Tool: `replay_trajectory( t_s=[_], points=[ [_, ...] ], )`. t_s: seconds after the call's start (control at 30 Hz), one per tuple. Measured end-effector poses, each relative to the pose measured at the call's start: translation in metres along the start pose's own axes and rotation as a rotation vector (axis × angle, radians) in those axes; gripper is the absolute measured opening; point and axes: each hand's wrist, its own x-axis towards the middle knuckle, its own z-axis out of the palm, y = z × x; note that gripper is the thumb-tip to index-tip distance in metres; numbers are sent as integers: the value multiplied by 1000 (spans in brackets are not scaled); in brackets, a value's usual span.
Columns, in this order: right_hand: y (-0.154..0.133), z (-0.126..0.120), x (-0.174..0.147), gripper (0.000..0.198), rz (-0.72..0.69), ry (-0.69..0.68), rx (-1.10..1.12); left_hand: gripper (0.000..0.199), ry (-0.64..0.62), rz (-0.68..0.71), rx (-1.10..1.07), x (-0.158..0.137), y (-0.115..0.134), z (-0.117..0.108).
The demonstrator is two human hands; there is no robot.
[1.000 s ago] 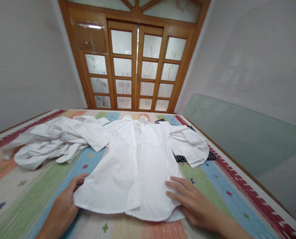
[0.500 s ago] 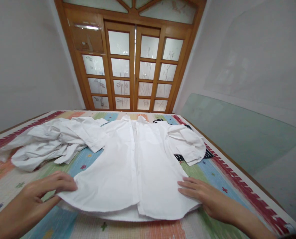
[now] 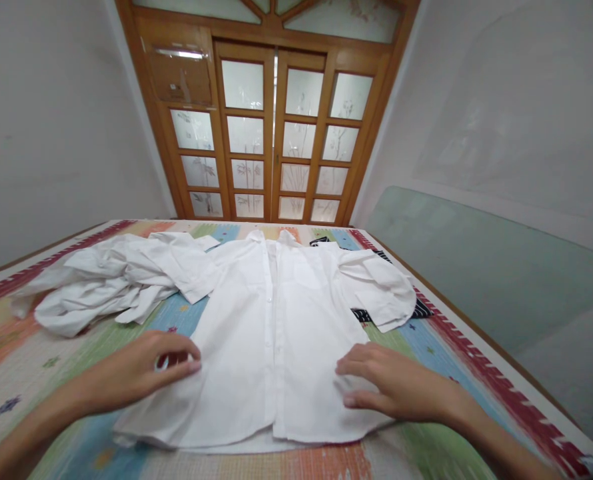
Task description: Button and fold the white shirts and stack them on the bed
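A: Where is the white button-front fabric shirt [image 3: 244, 333]?

B: Spread flat on the striped multicoloured cloth [image 3: 296, 465], between the two hands, collar at the far end, hem nearest the person. A crumpled white fabric garment [image 3: 116, 283] lies beyond the left hand [image 3: 131, 373].

A: What is that left hand doing?

B: It's over the shirt's left side, thumb and forefinger curved nearly tip to tip. I can't tell whether they pinch any fabric.

A: And the right hand [image 3: 399, 380]?

B: Half open over the shirt's right side, thumb apart from the fingers, grasping nothing.
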Motion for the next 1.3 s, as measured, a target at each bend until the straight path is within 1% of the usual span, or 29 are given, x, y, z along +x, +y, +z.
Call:
replay_trajectory(
  t_s=[0.03,0.07,0.13,0.2,0.27,0.33,0.4,0.53,0.63,0.77,0.87,1.0,1.2,1.3],
  points=[
    [-4,-2,10,34,-40,18,-1,44,-100,-8,-22,15,-6,-9],
    [-7,-2,20,32,-82,38,-4,47,-103,-58,-35,29,-13,-14],
    [-13,-2,39,29,-159,58,-8,47,-53,-142,-40,55,-32,-15],
    [-18,2,58,27,-236,64,-9,50,37,-203,-40,76,-53,-5],
    [-21,6,75,27,-323,71,-14,59,94,-200,-34,92,-69,9],
    [-23,12,91,28,-400,76,-37,68,120,-200,8,105,-79,21],
    [-24,17,105,27,-453,77,-70,69,145,-186,99,115,-84,31],
    [-23,28,124,25,-515,50,-149,61,200,-169,329,129,-95,44],
    [-21,36,132,18,-515,25,-218,53,221,-187,430,137,-104,48],
    [-16,46,138,10,-528,64,-254,43,231,-170,524,147,-109,45],
    [-14,49,140,9,-542,80,-261,38,208,-166,610,152,-105,40],
    [-14,47,141,10,-570,68,-250,30,182,-201,647,157,-99,34],
    [-16,46,144,7,-604,49,-245,31,89,-243,713,171,-104,33],
    [-18,49,145,9,-613,36,-277,29,42,-250,748,178,-107,33]
  ],
)
